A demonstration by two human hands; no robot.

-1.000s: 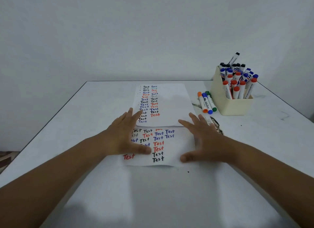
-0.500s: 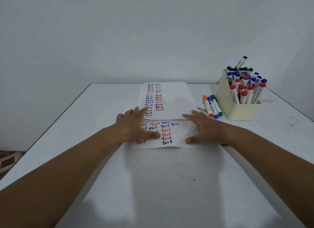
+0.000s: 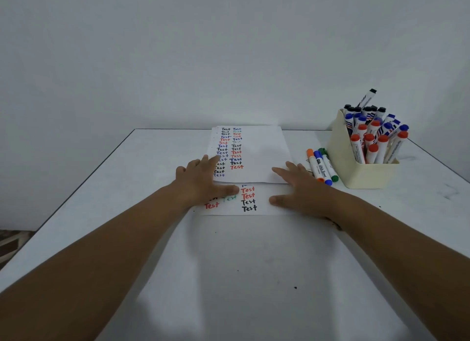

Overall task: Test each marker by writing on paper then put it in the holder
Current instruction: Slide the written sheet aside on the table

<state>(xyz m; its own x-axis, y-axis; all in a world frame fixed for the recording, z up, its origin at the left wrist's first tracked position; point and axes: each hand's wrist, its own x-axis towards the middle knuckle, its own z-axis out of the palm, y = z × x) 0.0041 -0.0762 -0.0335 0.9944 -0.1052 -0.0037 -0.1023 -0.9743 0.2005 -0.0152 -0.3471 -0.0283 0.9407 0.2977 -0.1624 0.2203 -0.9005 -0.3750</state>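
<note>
Two white sheets lie overlapped mid-table. The upper sheet (image 3: 262,157) carries columns of "Test" in black, blue and red; the lower sheet (image 3: 254,208) peeks out below it with more "Test" words. My left hand (image 3: 201,180) lies flat with straight fingers on the sheets' left side. My right hand (image 3: 297,188) lies flat on their right side. Neither hand holds a marker. Three capped markers, orange (image 3: 314,166), blue (image 3: 321,168) and green (image 3: 329,165), lie beside the cream holder (image 3: 356,175), which is packed with several markers.
The white table (image 3: 241,264) ends at a dark left edge (image 3: 84,180) and at the grey wall behind. The holder stands near the right rear edge. Small dark specks dot the tabletop near me.
Both hands have slid away from me along with the sheets, and the upper sheet now covers more of the lower one. The view has pulled back, with both arms stretched further.
</note>
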